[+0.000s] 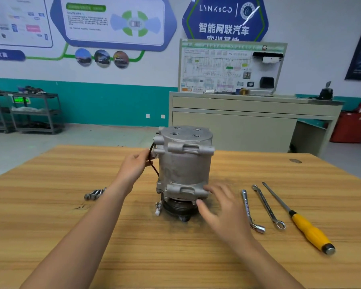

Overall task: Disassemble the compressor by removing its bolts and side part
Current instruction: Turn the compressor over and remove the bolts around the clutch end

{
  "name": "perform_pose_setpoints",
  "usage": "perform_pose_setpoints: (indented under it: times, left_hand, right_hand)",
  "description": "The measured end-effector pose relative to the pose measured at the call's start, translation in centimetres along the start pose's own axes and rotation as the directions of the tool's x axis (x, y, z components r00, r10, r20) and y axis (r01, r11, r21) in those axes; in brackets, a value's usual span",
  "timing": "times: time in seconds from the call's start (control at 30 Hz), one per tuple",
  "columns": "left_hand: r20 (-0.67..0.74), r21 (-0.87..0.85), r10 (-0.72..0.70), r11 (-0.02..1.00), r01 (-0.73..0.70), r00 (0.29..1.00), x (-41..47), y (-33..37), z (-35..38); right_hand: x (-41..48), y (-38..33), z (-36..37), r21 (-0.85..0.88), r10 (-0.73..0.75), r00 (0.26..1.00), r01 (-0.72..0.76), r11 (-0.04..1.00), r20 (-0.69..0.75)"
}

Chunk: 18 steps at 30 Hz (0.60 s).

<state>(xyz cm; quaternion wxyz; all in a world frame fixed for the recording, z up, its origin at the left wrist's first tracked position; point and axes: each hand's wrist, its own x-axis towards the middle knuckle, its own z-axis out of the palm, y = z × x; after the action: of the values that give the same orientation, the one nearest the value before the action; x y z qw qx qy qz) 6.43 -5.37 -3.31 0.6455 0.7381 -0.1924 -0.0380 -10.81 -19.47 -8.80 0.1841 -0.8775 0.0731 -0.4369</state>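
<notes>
Compressor [184, 163] upright at the counter [50, 215] centre, pulley end down, both hands closing on it.

Its long axis runs vertical; bolts [94, 193] already lie out to the left. Left hand [133, 165], fingers curled, touches the upper left side by the black wire. Right hand [221, 205], fingers spread, is nearer, touching the lower flange; neither grip is pressed together.

Both forearms are bare to the frame edge, with no sleeves, gloves, rings or watch on the left hand [133, 164] or right hand [223, 209].
</notes>
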Motion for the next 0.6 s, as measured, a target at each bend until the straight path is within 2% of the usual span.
perform_pose_setpoints:
  times: [0.1,0.2,0.27,0.33,0.4,0.5,0.6]
  left_hand:
    - [-0.054,-0.054,-0.028,0.998,0.025,0.998,-0.1,-0.9,0.8]
    - [-0.043,-0.111,-0.053,0.993,0.048,0.998,-0.3,-1.4,1.0]
    - [-0.063,-0.049,-0.017,0.999,0.014,0.998,-0.4,-1.6,1.0]
    - [-0.121,0.133,0.116,0.986,-0.099,0.986,-0.9,-2.0,0.9]
    - [-0.187,0.241,0.289,0.94,-0.242,0.939,-1.9,-2.2,1.1]
    - [-0.265,0.158,0.454,0.891,-0.426,0.851,-3.3,-1.6,2.0]
    - [-0.229,-0.04,0.488,0.86,-0.509,0.842,-3.7,-0.1,3.2]
  right_hand:
    - [0.2,-0.3,0.1,-0.106,-0.139,0.988,0.132,0.986,-0.066]
    - [0.1,0.0,0.4,-0.082,-0.145,0.984,0.136,0.987,-0.105]
    - [-0.1,0.4,0.5,-0.049,-0.144,0.984,0.139,0.989,-0.106]
    - [-0.1,0.7,0.5,0.01,-0.142,0.982,0.144,0.989,-0.123]
    - [0.2,0.4,0.5,0.114,-0.099,0.982,0.118,0.986,-0.162]
    - [1.1,-0.6,0.7,0.315,0.008,0.985,0.048,0.948,-0.173]
    - [3.3,-1.4,0.7,0.445,0.106,0.988,-0.044,0.894,-0.116]
